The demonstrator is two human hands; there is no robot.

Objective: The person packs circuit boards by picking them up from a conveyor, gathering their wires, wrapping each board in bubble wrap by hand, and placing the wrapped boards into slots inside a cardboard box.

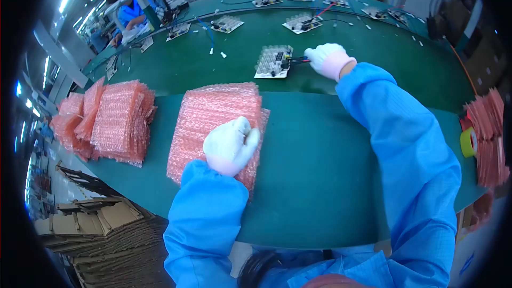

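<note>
My left hand [230,145], in a white glove, rests curled on a stack of pink bubble-wrap bags [213,106]. Its fingers are bent inward, and whether anything is between them is hidden. My right hand [326,58], gloved too, reaches over the dark green surface and is closed on dark and red wires [300,60]. These wires run to a white circuit board [273,63] with clear and black components, lying just left of that hand.
More circuit boards [302,23] with cables lie farther back. Other pink bags [121,120] are piled at the left and right edges. Yellow tape [469,142] sits at the right. Flattened cardboard [106,234] is stacked at lower left. A person [130,13] works at back left.
</note>
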